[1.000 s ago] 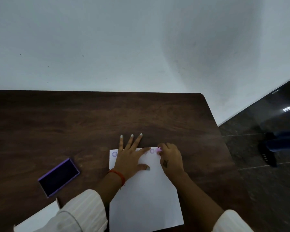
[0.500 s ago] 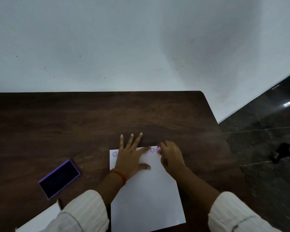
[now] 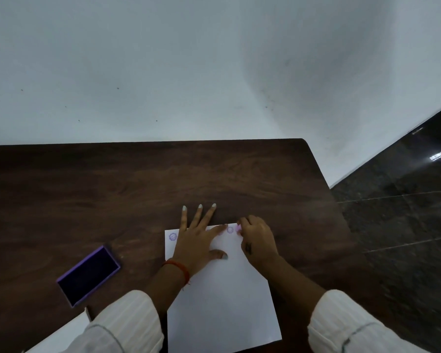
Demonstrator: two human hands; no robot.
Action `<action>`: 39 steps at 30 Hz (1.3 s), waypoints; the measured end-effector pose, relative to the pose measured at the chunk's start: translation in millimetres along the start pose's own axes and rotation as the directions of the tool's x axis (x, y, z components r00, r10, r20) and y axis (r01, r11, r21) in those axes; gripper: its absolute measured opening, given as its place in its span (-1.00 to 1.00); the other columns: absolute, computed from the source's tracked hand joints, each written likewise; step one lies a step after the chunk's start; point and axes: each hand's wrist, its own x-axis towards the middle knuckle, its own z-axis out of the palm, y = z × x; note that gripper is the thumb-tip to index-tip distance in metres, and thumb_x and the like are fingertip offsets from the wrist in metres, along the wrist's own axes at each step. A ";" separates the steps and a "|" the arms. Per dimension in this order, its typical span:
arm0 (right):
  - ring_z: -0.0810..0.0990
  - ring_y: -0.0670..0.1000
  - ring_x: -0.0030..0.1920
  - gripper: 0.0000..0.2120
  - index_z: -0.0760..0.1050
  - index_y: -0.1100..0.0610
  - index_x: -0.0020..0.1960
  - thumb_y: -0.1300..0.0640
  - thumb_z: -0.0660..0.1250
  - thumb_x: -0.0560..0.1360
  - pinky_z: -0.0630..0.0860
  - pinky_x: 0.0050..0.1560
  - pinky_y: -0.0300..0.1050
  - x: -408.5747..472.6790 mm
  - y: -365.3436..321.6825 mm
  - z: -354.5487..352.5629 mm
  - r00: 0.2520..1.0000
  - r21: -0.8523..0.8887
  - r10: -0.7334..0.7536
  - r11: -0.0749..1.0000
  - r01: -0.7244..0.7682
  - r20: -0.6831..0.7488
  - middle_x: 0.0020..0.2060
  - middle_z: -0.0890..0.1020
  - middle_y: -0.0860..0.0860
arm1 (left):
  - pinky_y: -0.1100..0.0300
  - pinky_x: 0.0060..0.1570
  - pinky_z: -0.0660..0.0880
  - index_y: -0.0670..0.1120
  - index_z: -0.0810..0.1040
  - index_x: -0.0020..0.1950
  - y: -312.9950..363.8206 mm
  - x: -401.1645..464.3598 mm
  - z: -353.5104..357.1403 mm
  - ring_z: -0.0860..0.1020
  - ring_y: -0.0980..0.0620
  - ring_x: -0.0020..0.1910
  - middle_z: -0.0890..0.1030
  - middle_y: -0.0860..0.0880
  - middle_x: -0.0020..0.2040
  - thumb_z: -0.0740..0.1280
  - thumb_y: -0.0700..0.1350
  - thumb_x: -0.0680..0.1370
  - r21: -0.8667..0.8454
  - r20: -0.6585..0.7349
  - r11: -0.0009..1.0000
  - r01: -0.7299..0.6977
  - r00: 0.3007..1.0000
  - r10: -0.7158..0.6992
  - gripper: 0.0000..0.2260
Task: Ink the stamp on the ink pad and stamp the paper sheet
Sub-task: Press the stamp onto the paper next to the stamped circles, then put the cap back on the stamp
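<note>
Two stamp marks (image 3: 173, 236), one ink pad (image 3: 89, 275)

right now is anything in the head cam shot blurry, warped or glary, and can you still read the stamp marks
Head view: wide-angle bend bows the table edge; a broad soft shadow falls on the wall; a small glare patch sits on the dark floor. The right hand hides most of the pink stamp. Purple prints on the paper sheet are visible but too small to read.
</note>
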 end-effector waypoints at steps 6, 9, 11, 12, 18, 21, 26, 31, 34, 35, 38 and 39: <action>0.56 0.09 0.06 -0.84 0.55 0.17 0.03 0.26 0.32 0.46 0.48 0.14 -0.05 -0.6 6.0 -16.0 0.997 0.195 0.074 0.978 -0.075 0.012 0.03 0.62 0.14 | -0.17 0.32 -0.46 0.20 0.12 0.43 3.0 -6.3 -10.8 -0.15 -0.15 0.52 -0.12 -0.03 0.55 0.20 0.33 0.42 0.044 0.005 0.999 -0.027 1.000 0.027 -0.37; 0.64 0.04 -0.08 -0.93 0.60 0.10 -0.10 0.22 0.38 0.43 0.58 -0.06 -0.13 -15.2 0.4 -22.4 0.930 0.641 0.335 0.749 -0.167 -0.149 -0.14 0.68 0.09 | -0.20 0.33 -0.43 0.17 0.03 0.46 4.9 -14.5 -14.6 -0.14 -0.16 0.52 -0.12 -0.04 0.55 0.14 0.32 0.46 0.065 -0.004 0.997 -0.029 1.000 0.029 -0.37; 0.65 -0.05 -0.13 -0.90 0.59 0.01 -0.14 0.20 0.40 0.43 0.56 -0.25 -0.33 -28.0 -2.9 -26.1 0.856 0.849 0.501 0.501 -0.165 -0.130 -0.16 0.68 0.03 | -0.20 0.35 -0.42 0.19 0.00 0.46 7.0 -21.6 -18.0 -0.13 -0.14 0.52 -0.12 -0.02 0.55 0.09 0.33 0.47 0.021 -0.056 1.000 0.010 0.998 -0.008 -0.38; 0.65 -0.07 -0.14 -0.91 0.59 0.02 -0.12 0.19 0.41 0.43 0.55 -0.31 -0.36 -32.5 -4.0 -28.0 0.829 0.918 0.557 0.348 -0.189 -0.040 -0.15 0.68 0.02 | -0.19 0.36 -0.41 0.19 0.01 0.46 7.7 -26.6 -20.8 -0.13 -0.12 0.52 -0.11 -0.01 0.55 0.08 0.34 0.46 -0.011 -0.089 1.000 0.029 0.996 -0.030 -0.39; 0.71 -0.05 -0.26 -0.88 0.62 0.23 -0.10 0.29 0.30 0.48 0.67 -0.24 -0.21 -68.6 -28.0 -21.9 0.855 0.828 0.307 -0.516 -0.219 0.418 -0.22 0.71 0.10 | -0.05 0.44 -0.24 0.19 0.16 0.42 -7.0 -83.3 -39.6 -0.05 -0.05 0.52 -0.01 0.05 0.54 0.18 0.29 0.46 -0.293 -0.268 0.946 0.141 0.937 -0.223 -0.43; 0.72 0.00 -0.18 -0.86 0.65 0.27 -0.15 0.27 0.38 0.32 0.67 -0.18 -0.16 -87.4 -45.6 -8.8 0.882 0.737 0.166 -0.627 -0.251 0.442 -0.18 0.73 0.14 | -0.04 0.43 0.04 0.19 0.22 0.40 -17.6 -126.1 -41.8 0.01 0.04 0.49 0.07 0.11 0.53 0.30 0.20 0.44 -0.486 -0.290 0.856 0.176 0.892 -0.348 -0.44; 0.72 0.07 -0.12 -0.81 0.66 0.26 -0.11 0.25 0.37 0.31 0.68 -0.11 -0.07 -109.8 -75.8 18.8 0.866 0.672 0.022 -0.641 -0.371 0.500 -0.12 0.73 0.18 | 0.02 0.36 0.28 0.10 0.34 0.35 -25.2 -187.1 -24.1 0.27 0.00 0.42 0.29 0.04 0.46 0.46 -0.01 0.39 -0.634 -0.237 0.716 0.292 0.808 -0.539 -0.43; 0.72 0.07 -0.16 -0.85 0.68 0.27 -0.20 0.27 0.34 0.32 0.63 -0.07 -0.06 -118.4 -94.4 36.0 0.843 0.659 -0.003 -0.622 -0.423 0.539 -0.18 0.73 0.17 | 0.06 0.26 0.46 0.05 0.32 0.37 -23.1 -201.9 -2.3 0.39 -0.01 0.30 0.36 -0.02 0.40 0.47 -0.06 0.38 -0.650 -0.099 0.641 0.409 0.790 -0.605 -0.40; 0.72 0.07 -0.17 -0.82 0.68 0.27 -0.21 0.29 0.29 0.43 0.66 -0.12 -0.07 -120.0 -97.9 42.6 0.832 0.666 0.002 -0.600 -0.444 0.555 -0.19 0.74 0.17 | 0.04 0.27 0.45 0.01 0.35 0.36 -24.1 -194.9 0.6 0.41 -0.02 0.26 0.39 -0.04 0.35 0.44 -0.07 0.41 -0.621 -0.093 0.653 0.433 0.786 -0.611 -0.45; 0.72 0.07 -0.18 -0.78 0.68 0.26 -0.21 0.29 0.26 0.47 0.66 -0.14 -0.07 -120.2 -98.1 44.3 0.829 0.670 0.004 -0.591 -0.449 0.559 -0.19 0.74 0.17 | 0.04 0.28 0.43 0.00 0.37 0.34 -25.1 -191.8 0.5 0.41 -0.02 0.25 0.41 -0.05 0.33 0.44 -0.08 0.42 -0.613 -0.105 0.660 0.433 0.784 -0.612 -0.48; 0.73 0.07 -0.19 -0.76 0.68 0.25 -0.22 0.29 0.25 0.48 0.68 -0.17 -0.08 -120.2 -99.6 47.6 0.826 0.684 0.014 -0.567 -0.458 0.564 -0.20 0.74 0.16 | 0.07 0.26 0.43 -0.05 0.46 0.25 -28.0 -185.3 -0.7 0.44 -0.03 0.20 0.45 -0.08 0.26 0.42 -0.10 0.43 -0.610 -0.129 0.665 0.432 0.773 -0.621 -0.60; 0.73 0.07 -0.19 -0.76 0.68 0.25 -0.22 0.29 0.25 0.48 0.68 -0.18 -0.09 -119.8 -100.4 48.3 0.827 0.690 0.017 -0.560 -0.458 0.563 -0.20 0.74 0.15 | 0.08 0.24 0.44 -0.06 0.50 0.20 -28.7 -184.1 -1.2 0.45 -0.03 0.17 0.48 -0.09 0.24 0.41 -0.11 0.44 -0.612 -0.139 0.665 0.429 0.769 -0.624 -0.65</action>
